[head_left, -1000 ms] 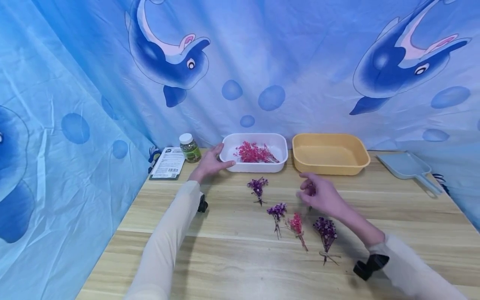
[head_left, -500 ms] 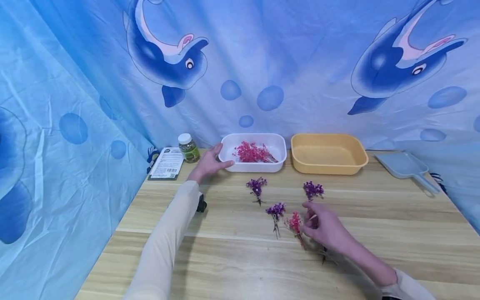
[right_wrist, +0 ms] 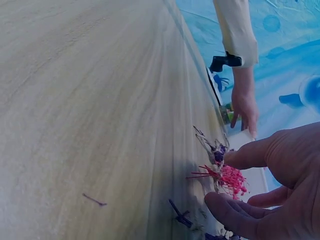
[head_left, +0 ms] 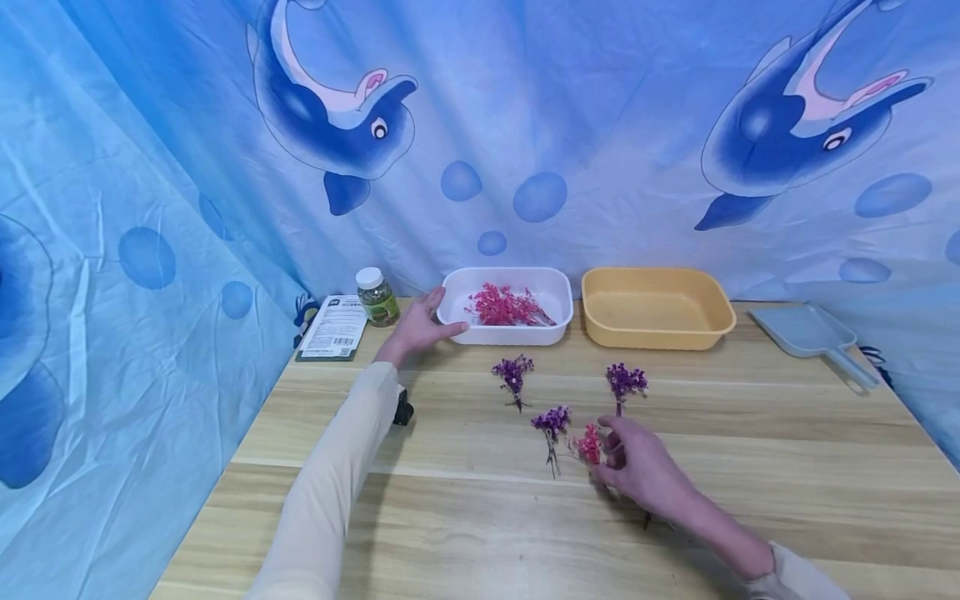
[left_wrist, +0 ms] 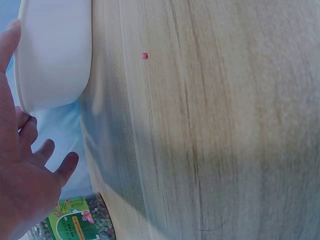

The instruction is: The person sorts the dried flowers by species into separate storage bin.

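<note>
On the wood-grained worktop [head_left: 465, 533], the right hand [head_left: 643, 467] is held with thumb and fingertips apart, and a pink sprig [head_left: 588, 444] is framed between them; whether it is touched cannot be told. A stem end [head_left: 647, 521] is glimpsed just below that hand. A purple sprig [head_left: 551, 421] is laid just left of the pink one; farther back, the left-hand purple sprig [head_left: 512, 372] and the right-hand purple sprig [head_left: 626, 380] are set well apart. The white basin [head_left: 510, 336] is touched at its left end by the left hand [head_left: 418, 327], whose thumb and fingers are spread. A pink bunch [head_left: 504, 306] is contained in it. The yellow basin [head_left: 652, 338] is placed just to its right, a dustpan [head_left: 810, 329] beyond that. At left, a lidded jar [head_left: 381, 303] is stood beside a printed packet [head_left: 333, 329]. Behind, a dolphin-printed curtain [head_left: 480, 117] is hung.
</note>
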Motion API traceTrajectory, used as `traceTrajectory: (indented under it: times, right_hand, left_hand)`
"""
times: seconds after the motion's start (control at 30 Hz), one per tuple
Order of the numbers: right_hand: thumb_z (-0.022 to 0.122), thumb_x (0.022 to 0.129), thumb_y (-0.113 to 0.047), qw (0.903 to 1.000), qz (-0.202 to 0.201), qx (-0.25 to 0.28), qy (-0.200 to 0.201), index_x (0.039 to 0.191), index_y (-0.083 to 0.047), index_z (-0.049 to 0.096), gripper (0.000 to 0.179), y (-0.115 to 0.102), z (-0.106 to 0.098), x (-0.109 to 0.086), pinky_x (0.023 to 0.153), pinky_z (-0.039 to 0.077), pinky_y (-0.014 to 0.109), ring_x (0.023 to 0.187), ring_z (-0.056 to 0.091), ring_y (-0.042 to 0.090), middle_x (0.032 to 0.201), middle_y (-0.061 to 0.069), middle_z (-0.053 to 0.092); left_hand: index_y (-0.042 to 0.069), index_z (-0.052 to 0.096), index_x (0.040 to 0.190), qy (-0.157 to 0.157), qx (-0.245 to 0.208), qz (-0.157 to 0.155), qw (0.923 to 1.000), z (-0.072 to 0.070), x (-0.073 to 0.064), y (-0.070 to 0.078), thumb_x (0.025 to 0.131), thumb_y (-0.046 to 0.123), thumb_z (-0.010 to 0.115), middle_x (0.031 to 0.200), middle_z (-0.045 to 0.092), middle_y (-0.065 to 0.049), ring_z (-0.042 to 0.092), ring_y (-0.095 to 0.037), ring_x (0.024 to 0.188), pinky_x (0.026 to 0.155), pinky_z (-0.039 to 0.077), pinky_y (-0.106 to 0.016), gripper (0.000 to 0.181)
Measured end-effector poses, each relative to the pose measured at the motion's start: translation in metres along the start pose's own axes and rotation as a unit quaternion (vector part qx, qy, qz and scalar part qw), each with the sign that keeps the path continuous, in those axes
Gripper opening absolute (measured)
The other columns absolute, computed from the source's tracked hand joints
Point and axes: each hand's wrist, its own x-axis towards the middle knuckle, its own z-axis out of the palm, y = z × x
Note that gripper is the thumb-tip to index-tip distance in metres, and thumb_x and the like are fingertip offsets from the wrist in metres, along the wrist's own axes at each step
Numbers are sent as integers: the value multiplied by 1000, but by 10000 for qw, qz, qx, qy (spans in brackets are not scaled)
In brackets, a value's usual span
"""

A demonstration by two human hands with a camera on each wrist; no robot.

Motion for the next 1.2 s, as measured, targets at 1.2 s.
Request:
traceTrajectory:
  times: [1.2]
  right_hand:
    - [78, 75, 8, 9990, -401, 85, -185, 136, 9, 52, 66, 4, 0, -3, 53, 53, 23, 63, 54, 7, 79, -2, 60]
  left_hand:
    - [4, 22, 158, 16, -80, 12, 10000, -1, -3, 4, 82, 56, 76, 164, 19, -14, 16, -34, 149, 120, 14, -48, 106]
